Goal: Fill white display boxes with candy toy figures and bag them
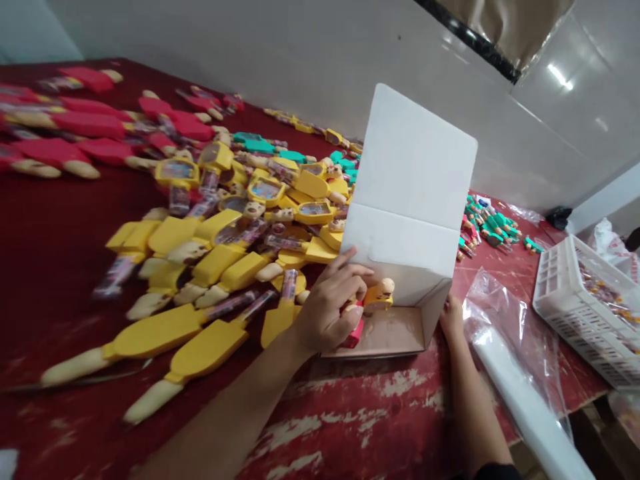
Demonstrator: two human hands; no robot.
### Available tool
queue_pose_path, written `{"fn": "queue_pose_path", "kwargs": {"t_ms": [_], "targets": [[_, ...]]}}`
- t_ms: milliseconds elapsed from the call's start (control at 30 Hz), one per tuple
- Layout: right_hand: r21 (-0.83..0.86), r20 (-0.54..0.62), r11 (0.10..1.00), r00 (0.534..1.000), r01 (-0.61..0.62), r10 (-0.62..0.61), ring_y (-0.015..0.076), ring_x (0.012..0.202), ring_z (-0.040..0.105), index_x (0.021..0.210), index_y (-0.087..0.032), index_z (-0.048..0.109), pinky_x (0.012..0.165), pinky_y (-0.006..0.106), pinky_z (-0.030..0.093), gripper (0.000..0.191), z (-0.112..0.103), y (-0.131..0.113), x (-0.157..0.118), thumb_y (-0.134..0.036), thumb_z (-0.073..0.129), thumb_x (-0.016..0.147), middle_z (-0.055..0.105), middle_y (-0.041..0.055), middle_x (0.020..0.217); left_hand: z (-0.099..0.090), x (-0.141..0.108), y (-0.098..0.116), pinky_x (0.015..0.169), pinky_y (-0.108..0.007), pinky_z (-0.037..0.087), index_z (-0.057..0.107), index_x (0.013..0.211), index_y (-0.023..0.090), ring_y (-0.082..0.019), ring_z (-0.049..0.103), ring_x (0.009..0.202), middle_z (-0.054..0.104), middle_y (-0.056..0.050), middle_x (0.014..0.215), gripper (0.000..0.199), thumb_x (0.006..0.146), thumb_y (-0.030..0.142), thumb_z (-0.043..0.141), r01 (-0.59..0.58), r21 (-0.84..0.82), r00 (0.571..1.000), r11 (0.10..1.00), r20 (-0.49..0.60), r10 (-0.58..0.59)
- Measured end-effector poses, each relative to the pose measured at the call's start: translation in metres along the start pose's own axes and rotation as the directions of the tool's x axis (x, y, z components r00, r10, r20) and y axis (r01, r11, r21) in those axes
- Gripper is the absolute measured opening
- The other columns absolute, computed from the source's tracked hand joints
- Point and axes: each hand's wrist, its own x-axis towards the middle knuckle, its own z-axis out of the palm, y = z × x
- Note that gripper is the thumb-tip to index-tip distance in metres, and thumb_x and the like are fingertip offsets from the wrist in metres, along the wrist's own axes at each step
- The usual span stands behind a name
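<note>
A white cardboard box [400,330] stands on the red table with its tall lid [413,157] raised and its brown inside showing. My left hand [337,303] reaches into the box at its left side, fingers curled around a red plastic toy [354,333]. Right beside those fingers is a yellow toy [379,295] with a pale, rounded animal head; whether the hand grips it too is unclear. Against the box's outer right wall, my right hand [453,319] grips the side, its fingers mostly hidden by the cardboard.
Yellow toys [215,263] with clear tubes lie heaped at left, red ones [90,123] farther back and green ones [255,143] behind. More green toys [495,227] lie beyond the box. At right are a clear plastic bag [520,333] and a filled white crate [575,293].
</note>
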Motion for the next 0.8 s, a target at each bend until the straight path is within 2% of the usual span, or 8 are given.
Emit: {"fn": "queue_pose_path", "kwargs": {"t_ms": [167,233,300,333,400,500,633,800], "targets": [[0.082,-0.272,0.996,0.961,-0.026,0.047,0.0177,0.069,0.056,0.087,-0.019,0.050,0.062,0.033,0.048,0.027,-0.047,-0.009,-0.025,-0.044,0.040,0.089,0.057,0.0048,0.079,0.001,-0.002,-0.002,0.114,-0.054,0.028,0.042,0.071,0.021,-0.022,0.060,0.099,0.059,-0.004,0.082,0.009,0.077,0.025,0.037,0.010,-0.043,1.000,0.999,-0.022,-0.011],[0.154,-0.449,0.987,0.893,0.039,0.035,0.0183,0.068,0.055,0.086,-0.022,0.044,0.061,0.035,0.048,0.022,-0.079,-0.029,-0.020,-0.040,0.033,0.092,0.053,0.0044,0.081,0.003,-0.002,-0.005,0.113,-0.052,0.028,0.041,0.070,0.021,-0.022,0.061,0.097,0.056,-0.002,0.077,0.010,0.078,0.026,0.037,-0.014,-0.067,0.998,0.998,-0.055,0.011],[0.307,-0.621,0.921,0.784,0.239,0.003,0.0166,0.052,0.047,0.078,-0.024,0.042,0.050,0.035,0.044,0.013,-0.104,-0.063,-0.015,-0.032,0.041,0.088,0.047,0.0001,0.068,0.006,-0.002,-0.007,0.113,-0.051,0.029,0.040,0.068,0.022,-0.021,0.061,0.094,0.052,0.000,0.070,0.011,0.078,0.026,0.038,-0.042,-0.084,0.994,0.996,-0.103,0.033],[0.399,-0.621,0.862,0.784,0.313,0.002,0.0157,0.047,0.042,0.077,-0.025,0.042,0.047,0.034,0.042,0.007,-0.111,-0.083,-0.016,-0.025,0.045,0.084,0.045,-0.0020,0.063,0.008,-0.002,-0.007,0.113,-0.051,0.029,0.039,0.068,0.022,-0.021,0.061,0.093,0.050,0.001,0.068,0.011,0.078,0.026,0.038,-0.050,-0.088,0.992,0.995,-0.119,0.039],[0.583,-0.486,0.751,0.874,0.311,0.015,0.0151,0.045,0.041,0.078,-0.025,0.045,0.046,0.033,0.042,0.008,-0.110,-0.123,-0.023,-0.017,0.044,0.080,0.044,-0.0037,0.058,0.008,-0.002,-0.006,0.113,-0.052,0.029,0.039,0.068,0.022,-0.021,0.061,0.092,0.051,0.000,0.070,0.011,0.078,0.026,0.039,-0.052,-0.083,0.991,0.995,-0.128,0.041],[0.732,-0.333,0.645,0.941,0.220,0.057,0.0132,0.051,0.048,0.078,-0.022,0.047,0.052,0.030,0.045,0.012,-0.075,-0.163,-0.044,-0.011,0.045,0.080,0.048,-0.0046,0.059,0.007,-0.003,-0.003,0.112,-0.053,0.029,0.040,0.069,0.022,-0.022,0.060,0.094,0.055,-0.002,0.075,0.009,0.077,0.026,0.039,-0.033,-0.040,0.996,0.999,-0.084,0.029],[0.738,-0.351,0.600,0.935,0.308,-0.048,0.0124,0.058,0.051,0.078,-0.021,0.046,0.056,0.029,0.047,0.010,-0.023,-0.167,-0.064,-0.015,0.046,0.086,0.050,-0.0035,0.064,0.006,-0.005,0.000,0.111,-0.053,0.030,0.042,0.070,0.022,-0.024,0.058,0.098,0.060,-0.006,0.088,0.008,0.075,0.027,0.039,-0.004,0.006,0.997,1.000,-0.073,0.005],[0.728,-0.144,0.585,0.914,0.357,-0.379,0.0139,0.057,0.054,0.073,-0.020,0.050,0.052,0.031,0.048,0.011,-0.023,-0.157,-0.075,-0.016,0.047,0.082,0.052,0.0000,0.066,0.009,-0.006,0.000,0.111,-0.053,0.029,0.042,0.070,0.021,-0.024,0.059,0.096,0.058,-0.006,0.087,0.007,0.074,0.026,0.038,0.012,-0.018,0.995,1.000,-0.096,-0.014]]}}
